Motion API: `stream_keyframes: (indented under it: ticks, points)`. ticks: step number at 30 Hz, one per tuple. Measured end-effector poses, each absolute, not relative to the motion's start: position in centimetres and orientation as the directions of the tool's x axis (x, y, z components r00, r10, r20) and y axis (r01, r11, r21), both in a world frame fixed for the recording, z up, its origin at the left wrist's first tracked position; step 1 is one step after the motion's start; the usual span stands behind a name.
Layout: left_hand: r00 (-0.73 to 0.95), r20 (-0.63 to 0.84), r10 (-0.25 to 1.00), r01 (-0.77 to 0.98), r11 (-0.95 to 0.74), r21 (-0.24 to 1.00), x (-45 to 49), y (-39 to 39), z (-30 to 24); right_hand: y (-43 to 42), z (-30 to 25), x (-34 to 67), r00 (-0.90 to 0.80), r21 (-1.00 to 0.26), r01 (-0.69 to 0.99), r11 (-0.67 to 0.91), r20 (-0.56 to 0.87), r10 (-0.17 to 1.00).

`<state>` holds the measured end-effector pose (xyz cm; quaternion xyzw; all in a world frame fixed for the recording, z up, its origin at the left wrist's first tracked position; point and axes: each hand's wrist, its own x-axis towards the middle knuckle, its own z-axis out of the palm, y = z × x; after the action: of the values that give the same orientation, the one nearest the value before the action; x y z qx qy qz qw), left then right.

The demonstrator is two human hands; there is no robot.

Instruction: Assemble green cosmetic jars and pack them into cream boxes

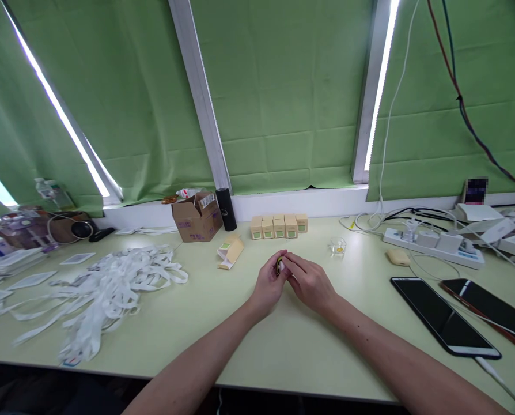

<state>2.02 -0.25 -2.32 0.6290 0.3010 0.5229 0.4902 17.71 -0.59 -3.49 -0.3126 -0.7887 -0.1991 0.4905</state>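
Note:
My left hand (269,283) and my right hand (311,281) meet above the middle of the table. Between their fingertips is a small dark round item (279,265) with a yellowish edge, mostly hidden by the fingers. Both hands have their fingers closed around it. Beyond them stands a row of several small tan boxes (279,226) with green-edged labels. An opened tan box (230,252) lies on its side to the left of the hands. A small clear plastic piece (337,246) with a bit of yellow sits to their right.
White lanyards (123,282) lie tangled at left. A cardboard box (197,217) and black cylinder (226,209) stand at the back. At right are a power strip (432,246), a tan case (398,257), a phone (445,317), a second dark device (495,305) and cables.

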Motion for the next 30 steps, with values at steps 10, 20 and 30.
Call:
stream_keyframes:
  ticks: [10, 20, 30]
  points:
    - [0.292, 0.377, 0.879, -0.155, -0.345, 0.926, 1.9, -0.4, -2.3, -0.5, -3.4, 17.7, -0.328, 0.016, 0.695, 0.718, 0.897, 0.298]
    - [0.222, 0.356, 0.908, -0.190, -0.317, 0.929, 2.1, -0.1, -2.3, -0.6, -3.3, 18.0, -0.288, -0.180, 0.586, 0.790, 0.865, 0.411]
    - [0.242, 0.299, 0.923, -0.170, -0.263, 0.950, 1.0, -0.1, -1.5, -1.3, -2.8, 18.2, -0.089, -0.534, 0.419, 0.735, 0.781, 0.618]
